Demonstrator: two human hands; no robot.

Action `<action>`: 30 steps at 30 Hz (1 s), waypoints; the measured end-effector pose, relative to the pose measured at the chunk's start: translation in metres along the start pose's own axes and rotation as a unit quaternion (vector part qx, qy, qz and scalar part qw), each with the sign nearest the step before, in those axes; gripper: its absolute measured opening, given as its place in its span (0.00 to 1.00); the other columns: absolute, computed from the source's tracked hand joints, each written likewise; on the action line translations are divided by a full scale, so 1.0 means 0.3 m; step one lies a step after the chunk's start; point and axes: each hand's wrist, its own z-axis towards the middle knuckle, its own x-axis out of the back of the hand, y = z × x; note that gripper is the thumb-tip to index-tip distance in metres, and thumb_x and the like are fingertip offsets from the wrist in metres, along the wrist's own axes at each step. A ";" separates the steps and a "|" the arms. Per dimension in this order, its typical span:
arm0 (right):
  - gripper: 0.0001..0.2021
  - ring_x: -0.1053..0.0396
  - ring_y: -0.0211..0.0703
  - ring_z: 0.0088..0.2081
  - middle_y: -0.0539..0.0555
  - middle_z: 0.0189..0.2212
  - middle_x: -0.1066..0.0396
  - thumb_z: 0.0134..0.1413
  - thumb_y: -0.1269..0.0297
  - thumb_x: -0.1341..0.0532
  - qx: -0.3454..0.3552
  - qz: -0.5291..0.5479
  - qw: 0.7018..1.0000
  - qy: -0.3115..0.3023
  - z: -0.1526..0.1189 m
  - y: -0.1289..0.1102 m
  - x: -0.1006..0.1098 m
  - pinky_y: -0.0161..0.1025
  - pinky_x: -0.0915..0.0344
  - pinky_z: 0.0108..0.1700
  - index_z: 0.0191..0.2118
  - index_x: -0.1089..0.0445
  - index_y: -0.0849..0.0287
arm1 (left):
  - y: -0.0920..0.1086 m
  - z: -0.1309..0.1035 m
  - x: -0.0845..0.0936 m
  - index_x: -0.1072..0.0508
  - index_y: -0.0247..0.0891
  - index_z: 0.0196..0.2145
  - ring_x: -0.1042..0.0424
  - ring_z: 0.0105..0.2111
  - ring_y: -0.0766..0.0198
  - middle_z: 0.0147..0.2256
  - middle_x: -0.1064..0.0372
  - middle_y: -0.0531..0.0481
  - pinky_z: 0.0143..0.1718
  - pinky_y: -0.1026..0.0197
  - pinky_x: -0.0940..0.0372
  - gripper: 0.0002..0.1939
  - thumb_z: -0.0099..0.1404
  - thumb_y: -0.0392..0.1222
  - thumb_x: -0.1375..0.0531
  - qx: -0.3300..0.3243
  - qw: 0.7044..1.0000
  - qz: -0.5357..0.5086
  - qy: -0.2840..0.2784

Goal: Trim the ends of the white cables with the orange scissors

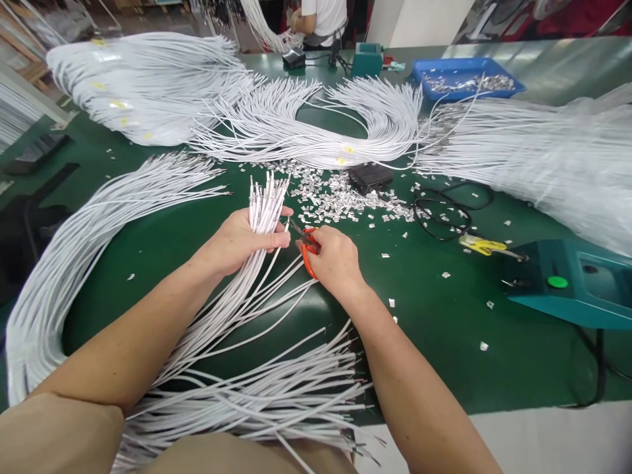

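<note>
My left hand is wrapped round a bunch of white cables, whose stripped ends point up and away from me. The thumb presses across the front of the bunch. In my right hand is a pair of orange-handled cutters. Their jaws point left, close to the cable ends by my left fingertips; whether they touch a wire is too small to tell. More loose white cables lie across the table's near edge, below both hands. A curved bundle of white cables rests left of my left arm.
Small silvery scraps are scattered beyond my hands, around a black box. Large cable bundles line the back. A blue tray of small parts stands there too. At right sits a teal machine. A person works behind.
</note>
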 end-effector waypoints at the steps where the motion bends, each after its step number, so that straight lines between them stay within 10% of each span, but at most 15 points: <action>1: 0.13 0.37 0.40 0.30 0.53 0.26 0.32 0.56 0.59 0.42 0.004 -0.018 1.000 0.004 -0.001 0.002 -0.002 0.37 0.49 0.31 0.23 0.33 0.58 | 0.000 0.000 0.000 0.26 0.35 0.47 0.33 0.24 0.68 0.25 0.30 0.54 0.27 0.64 0.38 0.29 0.45 0.41 0.28 -0.001 1.000 -0.003 0.001; 8: 0.14 0.40 0.37 0.28 0.51 0.24 0.34 0.57 0.61 0.41 0.020 -0.109 0.993 0.037 0.000 0.014 0.008 0.37 0.53 0.28 0.21 0.34 0.59 | -0.007 0.004 0.002 0.26 0.36 0.47 0.35 0.22 0.71 0.25 0.30 0.56 0.25 0.67 0.40 0.29 0.46 0.37 0.29 -0.005 1.000 -0.024 0.007; 14: 0.21 0.43 0.34 0.23 0.48 0.21 0.35 0.52 0.46 0.40 -0.101 0.076 0.991 -0.033 0.012 -0.018 0.048 0.33 0.51 0.26 0.21 0.37 0.58 | -0.022 0.003 -0.006 0.25 0.37 0.44 0.34 0.23 0.70 0.30 0.28 0.53 0.26 0.65 0.39 0.26 0.46 0.40 0.28 -0.040 0.998 0.012 0.050; 20: 0.16 0.41 0.35 0.25 0.49 0.24 0.33 0.52 0.50 0.40 -0.090 0.053 0.992 -0.069 0.009 -0.024 0.049 0.34 0.50 0.28 0.24 0.33 0.59 | -0.038 0.007 -0.008 0.24 0.35 0.30 0.29 0.29 0.66 0.48 0.27 0.45 0.33 0.61 0.35 0.15 0.47 0.45 0.29 -0.085 0.989 0.104 0.066; 30: 0.15 0.36 0.39 0.28 0.52 0.26 0.29 0.56 0.52 0.42 -0.058 -0.051 0.992 -0.104 0.006 -0.029 0.068 0.36 0.51 0.28 0.27 0.28 0.58 | -0.022 -0.001 -0.011 0.24 0.36 0.30 0.26 0.38 0.59 0.48 0.26 0.46 0.43 0.58 0.34 0.11 0.49 0.43 0.31 -0.115 0.968 0.204 0.087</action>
